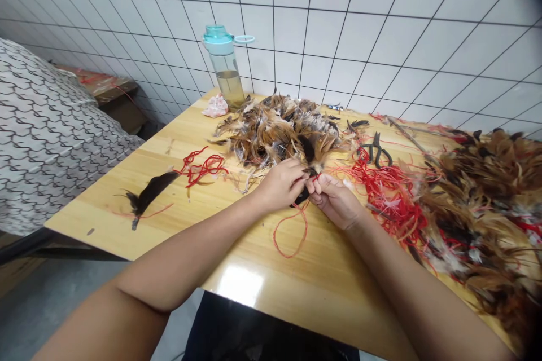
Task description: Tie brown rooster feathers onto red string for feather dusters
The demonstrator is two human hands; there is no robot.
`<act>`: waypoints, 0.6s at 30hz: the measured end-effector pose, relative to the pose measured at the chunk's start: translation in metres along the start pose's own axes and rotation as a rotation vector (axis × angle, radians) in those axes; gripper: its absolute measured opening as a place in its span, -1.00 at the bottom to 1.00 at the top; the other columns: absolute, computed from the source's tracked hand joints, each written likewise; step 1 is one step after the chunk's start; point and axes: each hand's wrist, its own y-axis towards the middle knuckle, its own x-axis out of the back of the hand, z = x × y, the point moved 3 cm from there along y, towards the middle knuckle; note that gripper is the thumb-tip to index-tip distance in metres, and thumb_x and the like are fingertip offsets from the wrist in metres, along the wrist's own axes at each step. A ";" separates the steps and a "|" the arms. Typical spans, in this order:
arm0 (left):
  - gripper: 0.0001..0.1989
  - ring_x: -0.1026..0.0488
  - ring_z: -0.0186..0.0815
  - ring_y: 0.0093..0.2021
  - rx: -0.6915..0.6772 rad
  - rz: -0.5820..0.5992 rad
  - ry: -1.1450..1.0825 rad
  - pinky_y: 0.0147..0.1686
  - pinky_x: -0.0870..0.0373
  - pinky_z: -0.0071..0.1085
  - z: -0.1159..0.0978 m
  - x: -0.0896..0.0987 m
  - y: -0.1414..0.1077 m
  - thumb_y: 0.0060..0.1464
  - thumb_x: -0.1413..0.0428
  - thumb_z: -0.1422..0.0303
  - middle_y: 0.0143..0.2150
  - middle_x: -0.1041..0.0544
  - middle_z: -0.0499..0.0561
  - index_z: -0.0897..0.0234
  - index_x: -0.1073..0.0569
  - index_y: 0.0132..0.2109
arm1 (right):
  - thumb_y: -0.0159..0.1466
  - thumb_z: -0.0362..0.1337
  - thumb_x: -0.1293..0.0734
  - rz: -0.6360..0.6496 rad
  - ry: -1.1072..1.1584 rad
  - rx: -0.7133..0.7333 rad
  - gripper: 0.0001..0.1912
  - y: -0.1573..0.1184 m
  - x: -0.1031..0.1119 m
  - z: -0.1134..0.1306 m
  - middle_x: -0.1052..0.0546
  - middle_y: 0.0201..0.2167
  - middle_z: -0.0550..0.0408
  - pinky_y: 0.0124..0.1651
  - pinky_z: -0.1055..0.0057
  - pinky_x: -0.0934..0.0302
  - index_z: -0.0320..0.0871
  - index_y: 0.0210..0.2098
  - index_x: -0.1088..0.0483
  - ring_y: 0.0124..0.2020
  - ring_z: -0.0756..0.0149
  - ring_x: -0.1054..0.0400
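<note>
My left hand [283, 185] and my right hand [334, 196] meet over the middle of the table, both closed in a pinch. Between them is a small bundle of feathers [312, 171] with dark tips, wound with red string. The fingertips of my right hand press on the string where it crosses the quills. A loop of the red string [290, 235] hangs below the hands onto the wood. Fingers partly hide the bundle, so the exact grip of my left hand is unclear. Just beyond lies a heap of brown feathers [265, 132].
On the wooden table [237, 242], a black feather [154, 194] and red string [205, 168] lie left. Scissors [376, 151], tangled red string [387, 192] and more brown feathers [486, 180] lie right. A water bottle [226, 67] and crumpled tissue [215, 106] stand near the tiled wall [322, 34].
</note>
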 end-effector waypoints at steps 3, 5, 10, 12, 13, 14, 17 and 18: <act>-0.77 -0.33 -0.30 -0.30 -0.113 -0.018 0.105 -0.23 -0.28 -0.37 -0.010 0.001 -0.002 0.20 0.06 0.48 -0.37 -0.44 0.06 0.33 -0.46 -0.35 | 0.08 -0.09 -0.44 -0.114 -0.065 0.016 -0.63 0.002 0.003 -0.001 -0.31 -0.57 0.19 -0.55 0.50 0.15 -0.17 -0.61 -0.26 -0.61 0.54 0.00; -0.77 -0.32 -0.30 -0.31 -0.159 -0.024 0.154 -0.23 -0.28 -0.36 -0.016 -0.001 -0.004 0.22 0.07 0.46 -0.37 -0.44 0.06 0.33 -0.44 -0.33 | 0.08 -0.04 -0.42 -0.190 -0.140 0.025 -0.61 0.003 0.006 -0.005 -0.24 -0.63 0.24 -0.56 0.50 0.19 -0.15 -0.60 -0.23 -0.63 0.52 0.04; -0.76 -0.29 -0.30 -0.35 -0.254 -0.051 0.275 -0.26 -0.27 -0.34 -0.029 -0.004 -0.007 0.24 0.10 0.48 -0.39 -0.43 0.06 0.32 -0.39 -0.36 | 0.21 0.02 -0.25 -0.291 -0.551 0.181 -0.61 0.005 0.014 -0.011 -0.12 -0.67 0.26 -0.53 0.45 0.12 -0.09 -0.58 -0.15 -0.61 0.44 0.04; -0.76 -0.27 -0.30 -0.36 -0.268 -0.059 0.326 -0.28 -0.26 -0.34 -0.032 -0.004 -0.007 0.23 0.10 0.48 -0.41 -0.41 0.06 0.32 -0.38 -0.38 | 0.26 -0.07 -0.17 -0.313 -0.783 0.250 -0.65 0.004 0.015 -0.009 -0.16 -0.65 0.22 -0.47 0.43 0.03 -0.09 -0.58 -0.12 -0.57 0.39 -0.04; -0.76 -0.27 -0.29 -0.36 -0.276 -0.057 0.357 -0.29 -0.25 -0.34 -0.032 -0.004 -0.007 0.23 0.10 0.49 -0.41 -0.41 0.06 0.33 -0.38 -0.38 | 0.27 -0.13 -0.14 -0.313 -0.914 0.264 -0.67 0.004 0.015 -0.007 -0.21 -0.63 0.19 -0.43 0.41 -0.02 -0.09 -0.58 -0.12 -0.53 0.36 -0.10; -0.76 -0.26 -0.29 -0.36 -0.287 -0.052 0.390 -0.30 -0.25 -0.34 -0.032 -0.004 -0.007 0.22 0.09 0.50 -0.41 -0.40 0.07 0.33 -0.38 -0.39 | 0.28 -0.19 -0.12 -0.306 -1.051 0.267 -0.70 0.004 0.013 -0.005 -0.27 -0.59 0.15 -0.38 0.39 -0.06 -0.09 -0.57 -0.14 -0.48 0.33 -0.17; -0.78 -0.26 -0.27 -0.34 -0.326 -0.018 0.485 -0.32 -0.23 -0.34 -0.030 -0.002 -0.007 0.20 0.08 0.52 -0.40 -0.40 0.08 0.34 -0.41 -0.35 | 0.26 -0.35 -0.09 -0.243 -1.454 0.232 -0.77 0.002 0.007 -0.001 -0.45 -0.41 0.01 -0.23 0.35 -0.14 -0.11 -0.49 -0.25 -0.30 0.24 -0.31; -0.79 -0.26 -0.27 -0.33 -0.331 0.002 0.501 -0.32 -0.22 -0.34 -0.029 0.000 -0.006 0.20 0.08 0.52 -0.39 -0.40 0.08 0.34 -0.42 -0.34 | 0.26 -0.39 -0.08 -0.211 -1.555 0.212 -0.77 0.002 0.005 0.000 -0.48 -0.35 -0.02 -0.20 0.36 -0.15 -0.12 -0.45 -0.29 -0.26 0.22 -0.33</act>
